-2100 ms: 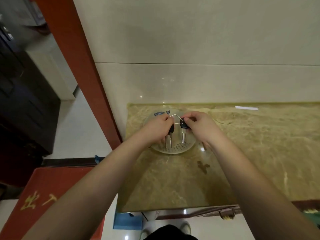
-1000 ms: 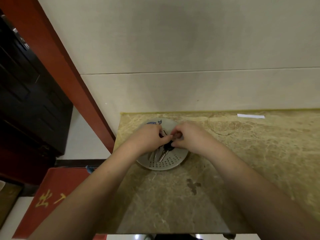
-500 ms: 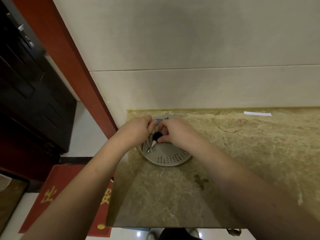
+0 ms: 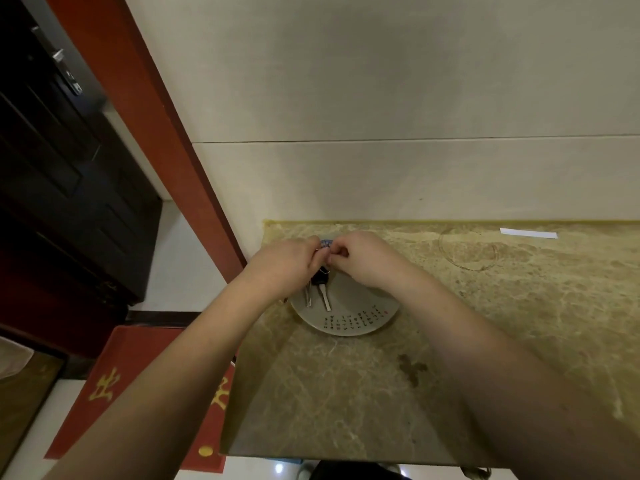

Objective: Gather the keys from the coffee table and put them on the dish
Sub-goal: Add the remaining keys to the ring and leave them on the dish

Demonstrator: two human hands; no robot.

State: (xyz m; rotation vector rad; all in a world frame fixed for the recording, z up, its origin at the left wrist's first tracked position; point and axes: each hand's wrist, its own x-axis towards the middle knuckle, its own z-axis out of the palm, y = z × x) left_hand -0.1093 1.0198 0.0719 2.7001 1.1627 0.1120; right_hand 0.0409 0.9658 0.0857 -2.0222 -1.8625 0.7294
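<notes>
Over the far left corner of the marble coffee table (image 4: 346, 393), both forearms reach in from the near edge and meet above the round grey dish (image 4: 360, 306). The left hand (image 4: 287, 263) and right hand (image 4: 360, 259) are curled, knuckles up, fingertips pinched together on a thin wire ring at the far rim of the dish. The keys (image 4: 320, 289) hang from that ring, black heads just below the fingers, metal blades pointing toward the near side over the dish. A white paper strip (image 4: 529, 233) lies far right, by the wall.
</notes>
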